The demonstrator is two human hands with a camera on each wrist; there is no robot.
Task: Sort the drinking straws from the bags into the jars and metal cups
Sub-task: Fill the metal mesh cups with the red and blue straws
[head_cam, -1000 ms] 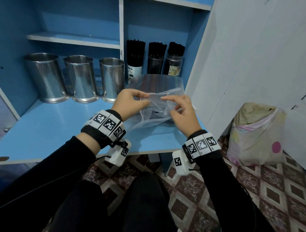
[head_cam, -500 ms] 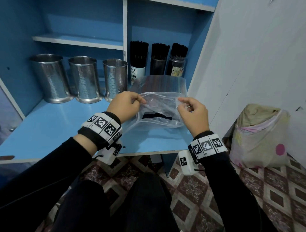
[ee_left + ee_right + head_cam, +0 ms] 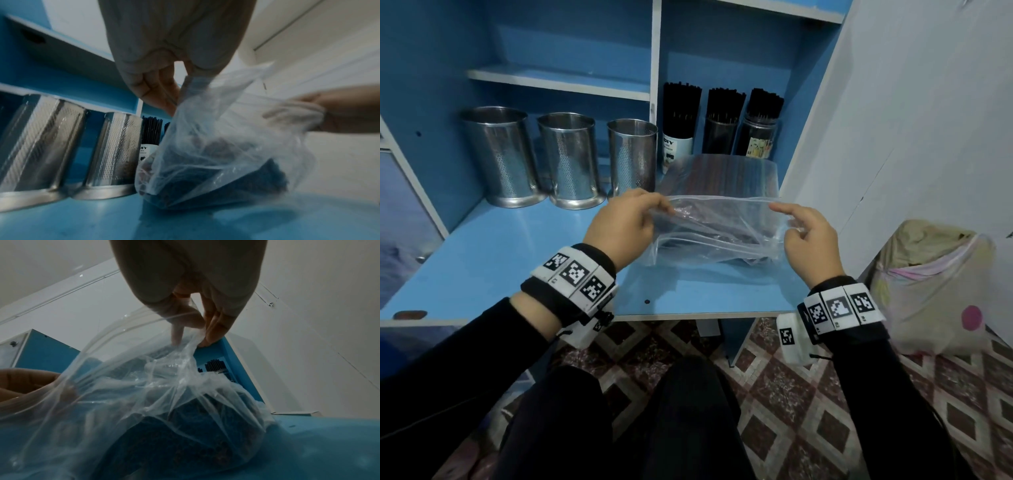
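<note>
Between our hands the clear zip bag of dark straws rests on the worktop — left hand and right hand each pinch a mouth corner.

Left hand and right hand raised, fingers pinched.

Both arms wear long black sleeves that end short of the wrists. Just behind the left hand sits a black wristband carrying a row of white square tiles printed with black-and-white coded markers. A white box with a marker and a thin black cord hangs under it. Behind the right hand a matching band carries three such tiles, with a white marked box below. Black trousers cover the legs.
</note>
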